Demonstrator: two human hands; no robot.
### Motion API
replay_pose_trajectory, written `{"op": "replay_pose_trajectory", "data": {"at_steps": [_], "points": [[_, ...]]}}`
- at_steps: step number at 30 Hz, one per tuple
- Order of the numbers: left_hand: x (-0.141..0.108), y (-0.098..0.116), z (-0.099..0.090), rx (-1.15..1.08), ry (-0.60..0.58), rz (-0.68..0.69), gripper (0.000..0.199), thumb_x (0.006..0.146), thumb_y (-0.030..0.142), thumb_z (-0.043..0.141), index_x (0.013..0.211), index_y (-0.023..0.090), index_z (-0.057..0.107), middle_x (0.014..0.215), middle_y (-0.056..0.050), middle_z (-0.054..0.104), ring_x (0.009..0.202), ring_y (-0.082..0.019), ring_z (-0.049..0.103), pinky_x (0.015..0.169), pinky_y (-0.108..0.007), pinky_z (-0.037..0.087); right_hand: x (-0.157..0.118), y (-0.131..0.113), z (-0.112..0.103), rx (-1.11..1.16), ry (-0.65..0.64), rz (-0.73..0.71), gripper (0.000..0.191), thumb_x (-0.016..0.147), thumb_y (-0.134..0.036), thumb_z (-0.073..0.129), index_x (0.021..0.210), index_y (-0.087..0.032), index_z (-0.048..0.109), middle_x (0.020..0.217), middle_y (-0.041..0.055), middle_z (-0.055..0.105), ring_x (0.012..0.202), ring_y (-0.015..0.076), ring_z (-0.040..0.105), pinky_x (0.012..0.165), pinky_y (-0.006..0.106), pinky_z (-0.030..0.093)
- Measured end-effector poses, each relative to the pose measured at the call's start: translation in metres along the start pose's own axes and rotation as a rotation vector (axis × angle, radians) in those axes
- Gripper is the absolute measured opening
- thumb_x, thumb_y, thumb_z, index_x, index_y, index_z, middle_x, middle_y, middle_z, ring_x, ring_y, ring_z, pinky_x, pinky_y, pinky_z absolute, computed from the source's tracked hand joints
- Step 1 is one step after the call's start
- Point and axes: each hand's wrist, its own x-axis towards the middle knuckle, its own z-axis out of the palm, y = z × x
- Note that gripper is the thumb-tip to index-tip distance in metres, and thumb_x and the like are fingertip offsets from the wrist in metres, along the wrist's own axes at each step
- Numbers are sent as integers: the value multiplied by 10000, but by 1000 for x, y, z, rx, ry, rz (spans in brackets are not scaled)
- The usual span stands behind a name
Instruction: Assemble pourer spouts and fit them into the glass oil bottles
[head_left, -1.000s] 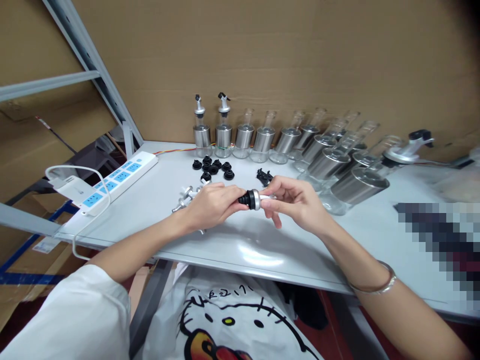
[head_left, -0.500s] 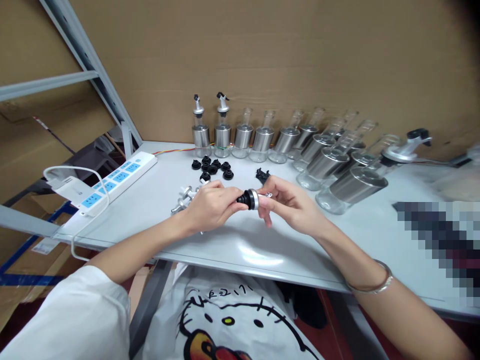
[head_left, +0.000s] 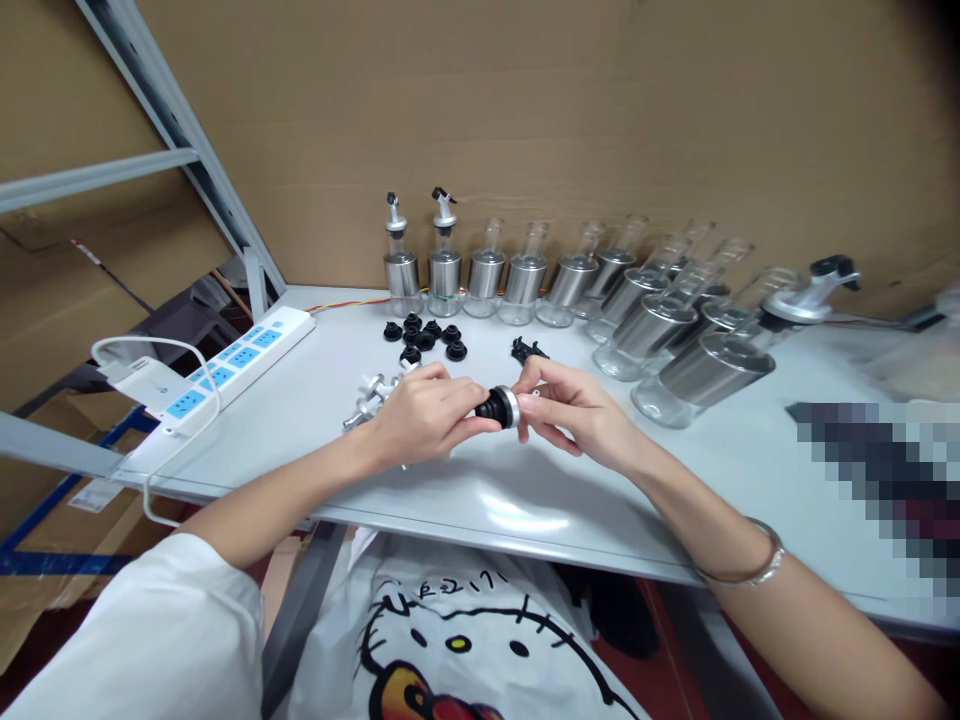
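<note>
- Nearest, on the near side of the spout, is the person's white shirt [head_left: 465, 610], with a cartoon print.
- A bangle [head_left: 761, 565] circles the right wrist, nearer than the spout and to its right.
- The spout [head_left: 512, 408] lies sideways between the hands, over the grey surface [head_left: 450, 490], its black plug end towards the left hand, its silver collar towards the right.
- The left hand [head_left: 424, 415], left of the spout, has its fingers closed around the black plug end.
- The right hand [head_left: 589, 412], right of the spout, pinches the silver end between thumb and forefinger; its other fingers curl loosely below.
- Left of the spout, partly hidden by the left hand, lie loose silver spouts [head_left: 367, 402].
- Just beyond the spout sits a bunch of black clips [head_left: 527, 349].
- Beyond the spout and to its left are loose black plugs [head_left: 426, 341]; farther left, a power strip [head_left: 241, 362].
- Farther beyond the spout stand glass bottles [head_left: 527, 280] with metal sleeves, three wearing spouts.
- Farthest, a cardboard wall [head_left: 525, 110].
</note>
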Motion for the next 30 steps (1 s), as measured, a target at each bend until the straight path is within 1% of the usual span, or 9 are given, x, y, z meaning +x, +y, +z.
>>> {"op": "replay_pose_trajectory", "data": {"at_steps": [4,7,10,12,14,17,21,26,30], "points": [[-1,-3,-1,-119,92,-89,349,1007,458,336,799,199,444,630,19,554,535,-111,497,543,-240,416,-1,4,5,-160,32,-17,313,884,-506,558,915,-195,554,537,-75,480,417,67,411,435,215,325],[-2,-4,-1,-190,107,-194,279,989,429,390,831,203,430,757,-8,583,598,-104,518,546,-228,430,-2,5,8,-307,103,-48,311,874,-412,602,1089,-190,573,529,-80,466,478,89,444,491,230,351],[-2,-4,-1,-261,39,-280,265,967,418,447,814,205,418,789,-10,571,605,-98,506,545,-223,429,-2,6,9,-180,54,-59,401,861,-396,628,1189,-194,516,633,-40,602,517,102,529,548,253,435],[-2,-2,-1,-355,-19,-341,296,945,442,488,785,208,405,747,6,537,602,-103,495,548,-226,432,-2,7,9,-57,7,-60,416,861,-416,632,1190,-197,505,704,-11,651,583,121,601,608,274,494],[-2,-1,-2,-474,-66,-381,304,939,450,485,774,209,401,738,6,524,627,-114,505,572,-238,448,-1,8,8,7,16,-58,402,857,-436,639,1157,-194,524,687,-12,647,622,134,634,629,278,518],[-1,1,-4,-608,-102,-400,242,959,388,421,802,204,422,767,-8,539,660,-121,523,610,-255,462,0,11,7,41,43,-45,392,848,-457,648,1115,-188,549,681,-9,652,636,144,651,625,281,533],[0,3,-5,-659,-156,-499,177,926,342,459,820,206,418,766,2,567,627,-106,527,574,-240,449,1,11,5,43,38,-28,394,832,-462,670,1086,-181,562,702,2,671,629,144,661,639,296,552],[2,6,-6,-812,-196,-642,191,877,335,517,877,218,365,792,14,589,610,-96,584,550,-229,465,-1,8,5,83,13,-11,391,813,-466,696,1052,-187,562,742,17,690,635,148,677,648,310,571],[2,7,-7,-812,-208,-647,187,856,318,528,903,217,378,808,10,594,637,-104,603,548,-223,474,-1,9,4,75,9,-27,392,803,-480,705,1032,-195,564,758,18,700,635,150,684,660,316,568]]}}
